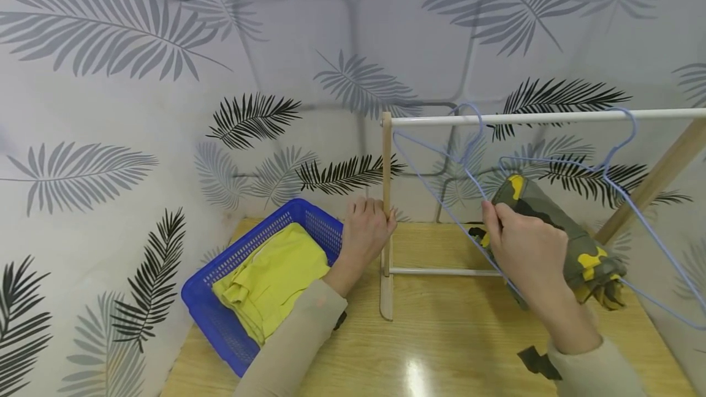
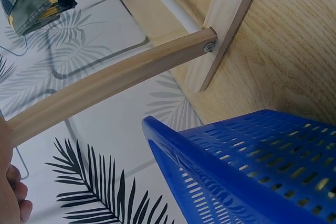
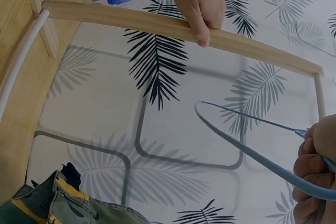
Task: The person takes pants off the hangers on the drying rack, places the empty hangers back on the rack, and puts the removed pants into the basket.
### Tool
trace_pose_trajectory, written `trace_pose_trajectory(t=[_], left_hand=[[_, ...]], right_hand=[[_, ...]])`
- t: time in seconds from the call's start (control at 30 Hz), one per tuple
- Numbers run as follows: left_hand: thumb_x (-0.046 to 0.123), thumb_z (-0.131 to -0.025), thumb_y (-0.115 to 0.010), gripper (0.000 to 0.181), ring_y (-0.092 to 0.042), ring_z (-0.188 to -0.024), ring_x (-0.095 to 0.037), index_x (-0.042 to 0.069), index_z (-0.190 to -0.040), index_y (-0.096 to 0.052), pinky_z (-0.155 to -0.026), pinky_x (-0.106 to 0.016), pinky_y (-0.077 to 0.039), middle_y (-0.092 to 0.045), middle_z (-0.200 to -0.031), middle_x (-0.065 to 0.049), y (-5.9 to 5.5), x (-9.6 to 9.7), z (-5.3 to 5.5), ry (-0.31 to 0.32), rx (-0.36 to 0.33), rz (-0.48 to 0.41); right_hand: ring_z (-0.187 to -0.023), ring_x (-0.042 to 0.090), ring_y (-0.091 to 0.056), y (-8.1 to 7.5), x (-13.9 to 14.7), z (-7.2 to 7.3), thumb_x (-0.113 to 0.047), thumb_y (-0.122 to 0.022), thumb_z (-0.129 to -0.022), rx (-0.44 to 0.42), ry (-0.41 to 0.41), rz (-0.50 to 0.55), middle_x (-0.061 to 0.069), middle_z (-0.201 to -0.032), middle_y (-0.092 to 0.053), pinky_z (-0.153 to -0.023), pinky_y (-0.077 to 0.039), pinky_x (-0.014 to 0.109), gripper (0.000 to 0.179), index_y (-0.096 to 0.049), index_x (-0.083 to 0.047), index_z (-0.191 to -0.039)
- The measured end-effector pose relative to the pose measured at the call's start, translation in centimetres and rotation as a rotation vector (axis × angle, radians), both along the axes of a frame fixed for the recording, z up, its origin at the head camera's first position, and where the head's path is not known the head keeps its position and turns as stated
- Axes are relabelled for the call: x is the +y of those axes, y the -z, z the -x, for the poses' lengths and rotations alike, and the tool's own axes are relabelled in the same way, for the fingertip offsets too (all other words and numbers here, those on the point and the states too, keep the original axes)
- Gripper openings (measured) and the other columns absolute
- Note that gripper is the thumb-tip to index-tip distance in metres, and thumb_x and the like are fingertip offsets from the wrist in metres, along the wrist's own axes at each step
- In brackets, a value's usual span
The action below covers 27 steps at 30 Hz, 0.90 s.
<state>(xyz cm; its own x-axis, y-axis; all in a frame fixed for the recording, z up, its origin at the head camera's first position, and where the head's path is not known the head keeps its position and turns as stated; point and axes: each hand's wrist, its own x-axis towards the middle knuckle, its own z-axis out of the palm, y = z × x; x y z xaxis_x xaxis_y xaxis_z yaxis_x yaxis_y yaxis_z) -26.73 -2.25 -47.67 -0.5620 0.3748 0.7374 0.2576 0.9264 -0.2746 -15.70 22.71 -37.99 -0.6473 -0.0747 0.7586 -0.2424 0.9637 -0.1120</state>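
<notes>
My left hand (image 1: 364, 234) grips the wooden upright (image 1: 387, 170) at the left end of a small clothes rack, its thumb lying along the wood in the right wrist view. A thin light-blue hanger (image 1: 432, 192) is held in my right hand (image 1: 532, 253), fingers curled round it below the hook. That hook stands at the rack's white rail (image 1: 540, 118). Behind my right hand, a camouflage garment (image 1: 562, 231) in green, black and yellow hangs folded over a second blue hanger (image 1: 656, 238). My hand covers part of this garment.
A blue perforated basket (image 1: 206, 317) stands left of the rack, with folded yellow cloth (image 1: 287, 274) inside. The rack's foot (image 1: 387, 305) rests on a wooden tabletop (image 1: 441, 348). A low white crossbar (image 1: 441, 271) runs near the table. A patterned wall (image 1: 309, 48) rises behind.
</notes>
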Motion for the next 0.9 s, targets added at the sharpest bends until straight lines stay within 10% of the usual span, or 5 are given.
trace_pose_trajectory(t=[0.9], left_hand=[[0.043,-0.099,-0.065,0.037,-0.057,-0.073,-0.017,0.011,-0.081,-0.069,-0.067,-0.029,-0.040,-0.068,-0.075,0.001,0.2,-0.1,0.0,0.015,0.024,-0.016]], right_hand=[[-0.038,0.016,-0.025,1.8,-0.9,0.7,-0.034,-0.054,-0.108,-0.059,0.025,0.076,0.002,-0.043,-0.037,-0.040,-0.013,0.029,0.051,-0.046,-0.015,-0.062]])
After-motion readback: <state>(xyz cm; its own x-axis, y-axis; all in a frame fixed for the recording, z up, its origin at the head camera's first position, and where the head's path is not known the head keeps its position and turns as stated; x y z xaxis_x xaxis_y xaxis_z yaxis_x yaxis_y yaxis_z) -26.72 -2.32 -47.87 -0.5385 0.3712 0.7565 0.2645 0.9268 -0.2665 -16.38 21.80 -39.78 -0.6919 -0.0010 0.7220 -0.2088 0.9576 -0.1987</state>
